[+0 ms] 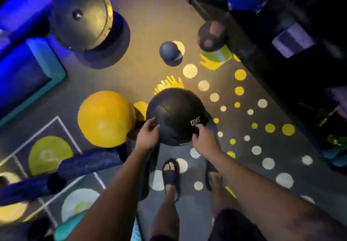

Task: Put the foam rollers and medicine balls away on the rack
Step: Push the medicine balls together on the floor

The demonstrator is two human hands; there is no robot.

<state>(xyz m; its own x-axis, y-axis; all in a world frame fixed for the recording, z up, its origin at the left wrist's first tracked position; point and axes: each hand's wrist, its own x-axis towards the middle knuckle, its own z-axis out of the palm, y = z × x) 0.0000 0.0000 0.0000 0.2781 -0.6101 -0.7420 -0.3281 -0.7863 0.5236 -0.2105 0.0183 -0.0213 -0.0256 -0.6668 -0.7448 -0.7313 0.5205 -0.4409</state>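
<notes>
A black medicine ball (173, 111) marked 3KG sits in front of my feet. My left hand (147, 136) grips its near left side, and my right hand (203, 140) grips its near right side, fingers curled on the surface. A yellow ball (105, 118) lies just left of it. A small dark ball (170, 52) rests farther ahead. Another dark ball (210, 36) lies at the foot of the dark rack (262, 40) on the right. Two blue foam rollers (88, 163) (28, 188) lie at the lower left.
A large black and yellow ball (84, 13) sits on a round dark base at the upper left. A blue mat with a teal edge (35, 75) lies at the left. The carpet carries yellow and white dots and hand prints. A purple block (293, 40) sits in the rack.
</notes>
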